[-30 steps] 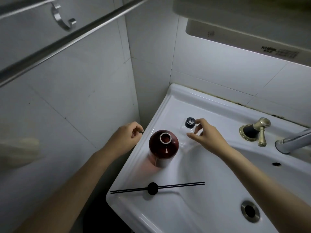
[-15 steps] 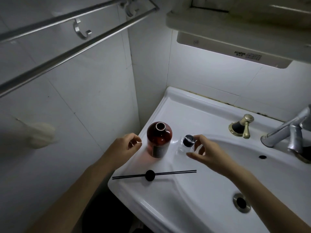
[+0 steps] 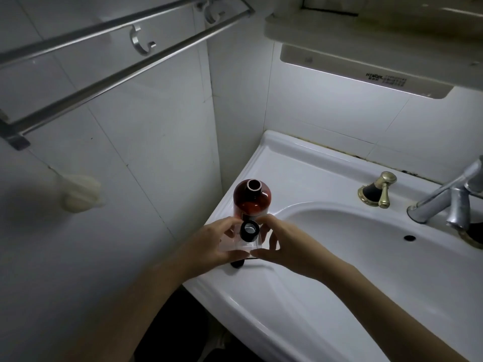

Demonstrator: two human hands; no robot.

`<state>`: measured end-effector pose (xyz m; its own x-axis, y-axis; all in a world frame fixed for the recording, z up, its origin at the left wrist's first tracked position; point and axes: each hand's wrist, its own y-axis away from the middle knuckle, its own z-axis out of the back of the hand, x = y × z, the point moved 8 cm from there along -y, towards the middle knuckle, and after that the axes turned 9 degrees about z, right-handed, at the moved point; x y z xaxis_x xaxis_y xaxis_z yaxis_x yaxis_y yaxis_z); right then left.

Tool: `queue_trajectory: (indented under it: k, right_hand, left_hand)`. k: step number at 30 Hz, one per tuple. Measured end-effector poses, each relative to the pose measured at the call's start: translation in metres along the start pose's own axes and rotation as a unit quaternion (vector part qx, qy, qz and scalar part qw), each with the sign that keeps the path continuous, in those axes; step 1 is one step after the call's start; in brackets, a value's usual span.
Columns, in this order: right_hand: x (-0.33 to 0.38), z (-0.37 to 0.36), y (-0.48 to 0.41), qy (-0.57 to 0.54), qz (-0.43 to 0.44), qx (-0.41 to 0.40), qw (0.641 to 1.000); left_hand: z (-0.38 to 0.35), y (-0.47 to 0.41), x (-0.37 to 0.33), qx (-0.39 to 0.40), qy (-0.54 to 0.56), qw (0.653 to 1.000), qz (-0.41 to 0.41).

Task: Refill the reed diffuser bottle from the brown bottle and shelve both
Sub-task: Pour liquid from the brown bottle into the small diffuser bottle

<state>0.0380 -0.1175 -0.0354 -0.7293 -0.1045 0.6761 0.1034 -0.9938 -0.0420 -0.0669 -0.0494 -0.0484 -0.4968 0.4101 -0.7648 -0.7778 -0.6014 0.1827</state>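
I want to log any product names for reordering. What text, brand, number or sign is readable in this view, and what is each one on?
"HEWORL" or close to it, last letters unsure: dark brand print on the white light fixture under the wall cabinet.
Small lines beside and below that print: too small to read.
Dark label on the brown bottle: mostly hidden behind the hands, unreadable.
Clear diffuser bottle, held between the left hand and right hand: no text visible.
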Motion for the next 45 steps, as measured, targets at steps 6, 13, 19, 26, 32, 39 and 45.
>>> queue_trajectory:
  k: [6,13,19,26,32,39,45]
  right_hand:
    - [-0.004,0.001,-0.005,-0.029,-0.001,-0.016,0.999]
    - [-0.048,0.011,0.000,-0.051,-0.106,-0.061,0.991]
    - [-0.060,-0.001,-0.022,-0.115,-0.115,-0.084,0.983]
    - [-0.044,-0.003,-0.048,-0.247,-0.025,-0.197,0.948]
    - [-0.062,-0.007,-0.048,-0.229,-0.063,-0.241,0.941]
    - [-0.047,0.014,-0.035,-0.209,-0.046,-0.254,0.943]
    - [-0.019,0.040,-0.026,-0.211,-0.015,-0.230,0.950]
  left_hand:
    - [0.012,0.001,0.012,-0.033,0.030,0.998,0.035]
    - [0.027,0.000,0.031,-0.064,0.043,0.995,0.066]
    - [0.033,-0.004,0.039,-0.071,0.047,0.993,0.085]
    - [0.035,-0.006,0.046,-0.070,0.057,0.991,0.098]
    - [0.039,-0.006,0.047,-0.073,0.057,0.991,0.095]
    - [0.046,-0.007,0.042,-0.081,0.051,0.992,0.088]
    - [0.054,-0.007,0.022,-0.084,0.039,0.995,0.049]
